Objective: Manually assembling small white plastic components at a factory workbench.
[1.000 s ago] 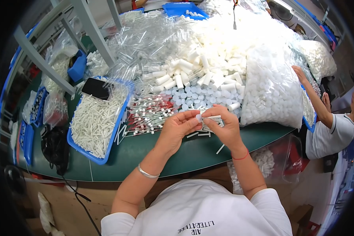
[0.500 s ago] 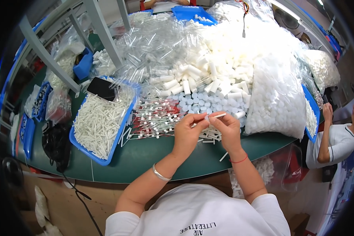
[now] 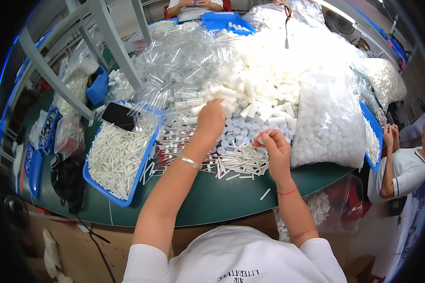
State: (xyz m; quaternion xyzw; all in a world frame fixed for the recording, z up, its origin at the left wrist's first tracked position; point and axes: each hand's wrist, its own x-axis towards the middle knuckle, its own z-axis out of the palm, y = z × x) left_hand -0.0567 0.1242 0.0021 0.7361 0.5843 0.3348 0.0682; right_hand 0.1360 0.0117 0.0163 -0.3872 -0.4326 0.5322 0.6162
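My left hand (image 3: 211,119) reaches into the near edge of a heap of white cylinders (image 3: 250,92). Its fingers are bent against one white cylinder (image 3: 228,109), and the back of the hand hides part of the grip. Above the table's near side, my right hand (image 3: 277,144) pinches a small whitish translucent cap (image 3: 261,140) between thumb and fingers. Round translucent caps (image 3: 238,129) lie loose between my hands. Closer to me is a small pile of thin white sticks (image 3: 243,160). Red-and-white thin parts (image 3: 172,147) spread beneath my left forearm.
A blue tray of white sticks (image 3: 123,202), with a black phone (image 3: 118,116), stands left. Clear tubes (image 3: 174,61) heap behind. A full plastic bag (image 3: 328,122) sits right. Grey metal posts (image 3: 112,45) rise at the far left. One stick (image 3: 265,194) lies near the edge. Other people sit opposite and right.
My hands have parted. The left has moved forward and left to the white cylinders; the right stays nearby, slightly right. The thin stick seen at my right fingers no longer shows there.
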